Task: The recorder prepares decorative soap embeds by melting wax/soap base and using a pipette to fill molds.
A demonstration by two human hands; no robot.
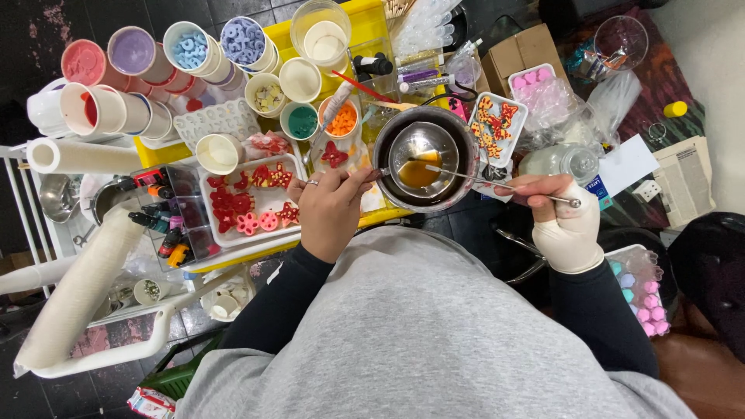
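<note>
My left hand, bare with a ring, grips the handle of a small metal ladle bowl that holds orange-brown liquid. The bowl sits inside a larger dark metal pot. My right hand, partly wrapped in a white glove or bandage, pinches a thin metal stick whose tip dips into the liquid. Both hands hover at the near edge of a crowded yellow table.
A white tray of red and pink moulded shapes lies left of my left hand. Cups of coloured pieces and liquids fill the far left. A mould with orange butterfly shapes sits right of the pot. Small dye bottles stand at the left.
</note>
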